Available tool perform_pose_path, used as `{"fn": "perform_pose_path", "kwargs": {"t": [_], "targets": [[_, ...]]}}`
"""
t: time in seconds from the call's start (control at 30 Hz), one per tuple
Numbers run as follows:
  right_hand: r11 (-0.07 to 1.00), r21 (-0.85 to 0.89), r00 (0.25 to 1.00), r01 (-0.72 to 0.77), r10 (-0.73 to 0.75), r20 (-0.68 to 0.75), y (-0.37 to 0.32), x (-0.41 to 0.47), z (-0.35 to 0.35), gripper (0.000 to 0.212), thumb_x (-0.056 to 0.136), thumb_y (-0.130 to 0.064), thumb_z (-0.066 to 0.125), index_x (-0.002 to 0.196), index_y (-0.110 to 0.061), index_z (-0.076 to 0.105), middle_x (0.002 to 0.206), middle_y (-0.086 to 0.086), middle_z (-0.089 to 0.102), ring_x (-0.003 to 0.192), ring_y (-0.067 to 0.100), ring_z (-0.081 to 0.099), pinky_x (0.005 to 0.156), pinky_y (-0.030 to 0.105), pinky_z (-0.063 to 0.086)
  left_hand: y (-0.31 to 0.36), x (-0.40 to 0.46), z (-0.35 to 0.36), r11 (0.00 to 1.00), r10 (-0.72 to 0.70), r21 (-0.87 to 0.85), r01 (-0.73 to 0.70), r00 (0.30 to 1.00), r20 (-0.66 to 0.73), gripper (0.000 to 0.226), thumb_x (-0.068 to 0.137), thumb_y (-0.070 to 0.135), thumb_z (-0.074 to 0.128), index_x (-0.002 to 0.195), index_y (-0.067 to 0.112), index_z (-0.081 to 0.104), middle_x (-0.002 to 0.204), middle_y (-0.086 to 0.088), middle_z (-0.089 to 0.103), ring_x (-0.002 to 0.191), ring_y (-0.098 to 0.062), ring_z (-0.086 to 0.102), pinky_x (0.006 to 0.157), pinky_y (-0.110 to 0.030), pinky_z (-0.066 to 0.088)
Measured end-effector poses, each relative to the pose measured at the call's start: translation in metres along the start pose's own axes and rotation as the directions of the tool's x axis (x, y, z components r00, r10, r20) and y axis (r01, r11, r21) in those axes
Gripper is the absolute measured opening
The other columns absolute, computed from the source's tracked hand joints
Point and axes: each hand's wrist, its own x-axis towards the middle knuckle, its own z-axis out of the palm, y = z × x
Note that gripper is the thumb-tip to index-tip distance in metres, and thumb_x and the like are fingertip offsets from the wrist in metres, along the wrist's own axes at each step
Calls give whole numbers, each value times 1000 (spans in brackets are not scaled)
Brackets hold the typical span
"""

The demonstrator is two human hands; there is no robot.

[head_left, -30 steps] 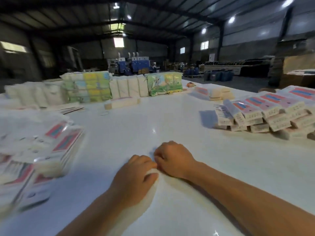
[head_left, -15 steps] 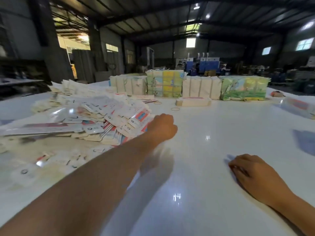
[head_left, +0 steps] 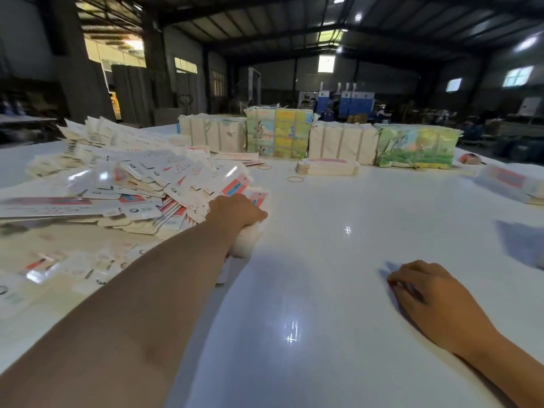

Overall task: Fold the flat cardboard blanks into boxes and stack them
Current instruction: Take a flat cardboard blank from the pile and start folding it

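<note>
A big loose pile of flat cardboard blanks (head_left: 126, 184), white with red and blue print, covers the left of the white table (head_left: 338, 290). My left hand (head_left: 238, 210) reaches to the pile's right edge, fingers curled down over a white flat blank (head_left: 247, 241) that sticks out beneath the wrist. My right hand (head_left: 424, 290) rests on the bare table at the lower right, fingers loosely curled with the tips on the surface, holding nothing. Folded boxes (head_left: 512, 184), blurred, lie at the far right edge.
Wrapped bundles (head_left: 279, 134) stand in a row across the back of the table, with a small stack of blanks (head_left: 326, 166) in front of them. Rubber bands (head_left: 295, 179) lie near that stack. More blanks are spread at the near left.
The view has swung left from the box stacks to the blank pile. My left hand left my right hand's side, reached the pile, and now has a white blank under it.
</note>
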Motion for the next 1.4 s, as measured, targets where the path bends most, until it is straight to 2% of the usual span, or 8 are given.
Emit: {"fn": "perform_pose_path", "kwargs": {"t": [0.17, 0.33, 0.4, 0.47, 0.57, 0.83, 1.0, 1.4], "targets": [[999, 13, 999, -34, 34, 31, 1, -1, 0, 13, 89, -16, 60, 83, -15, 72, 94, 2, 65, 91, 28, 57, 78, 38, 46, 20, -17, -21, 994, 23, 107, -12, 994, -103, 73, 72, 54, 67, 128, 15, 41, 129, -15, 39, 122, -33, 35, 92, -41, 33], [972, 159, 985, -171, 166, 43, 7, 4, -1, 22, 94, -15, 51, 92, -3, 69, 97, 12, 66, 94, 30, 58, 82, 38, 45, 69, -82, -22, 928, 361, -94, -360, 933, -5, 79, 71, 41, 77, 137, 22, 37, 128, -9, 39, 108, -28, 48, 84, -36, 45], [752, 566, 912, -337, 410, -1, 10, 8, -8, 24, 96, -14, 48, 90, 1, 66, 93, 21, 65, 81, 30, 60, 75, 37, 47, 77, -118, -9, 862, 483, -229, -453, 870, 99, 79, 72, 31, 79, 138, 26, 37, 128, -5, 40, 101, -21, 48, 73, -26, 44], [269, 893, 754, -361, 648, 109, 12, 10, -17, 29, 99, -21, 43, 87, -6, 64, 81, 19, 65, 66, 23, 59, 60, 34, 48, 77, -148, 8, 812, 572, -276, -514, 794, 205, 78, 73, 23, 79, 138, 29, 36, 128, -1, 40, 100, -16, 48, 66, -20, 42], [-24, 941, 672, -336, 694, 258, 19, 12, -24, 41, 101, -35, 37, 74, -12, 58, 56, 7, 62, 55, 21, 56, 52, 28, 45, 69, -175, 26, 770, 637, -222, -598, 733, 238, 80, 71, 22, 78, 138, 32, 34, 126, 2, 39, 107, -18, 49, 82, -31, 52], [229, 906, 807, -357, 564, 175, 17, 8, -21, 17, 90, 1, 53, 73, 0, 57, 64, 15, 58, 50, 21, 57, 37, 21, 41, 42, -175, 45, 733, 680, -109, -672, 724, 114, 74, 79, 28, 73, 139, 32, 30, 132, 6, 33, 112, -14, 41, 106, -43, 35], [322, 890, 857, -324, 499, 131, 17, 6, -20, 20, 93, -7, 54, 77, -1, 65, 67, 11, 68, 57, 23, 59, 42, 25, 42, 44, -173, 56, 658, 750, 135, -741, 661, -25, 83, 77, 69, 52, 144, 33, 18, 146, 9, 26, 132, -13, 31, 114, -49, 8], [466, 867, 824, -177, 552, -128, 14, 1, -23, 19, 93, -11, 52, 81, -14, 66, 65, -2, 63, 47, 12, 52, 44, 25, 42, 47, -164, 54, 620, 757, 16, -784, 593, -275, 66, 84, 65, 44, 136, 25, 40, 124, 5, 55, 107, -16, 51, 84, -31, 36]]}}
